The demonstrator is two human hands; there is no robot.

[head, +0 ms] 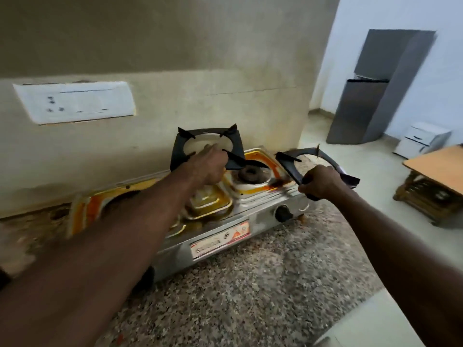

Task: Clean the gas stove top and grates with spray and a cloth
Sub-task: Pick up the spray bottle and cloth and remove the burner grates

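Grates first: left hand point(210, 169) grips the rear grate point(181, 146), right hand point(320, 182) the near grate point(328, 159). Next I park both off the stove point(225, 221) below my fingers.

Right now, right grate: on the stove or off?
Off. The right hand holds the right grate lifted and tilted, clear of the bare burner.
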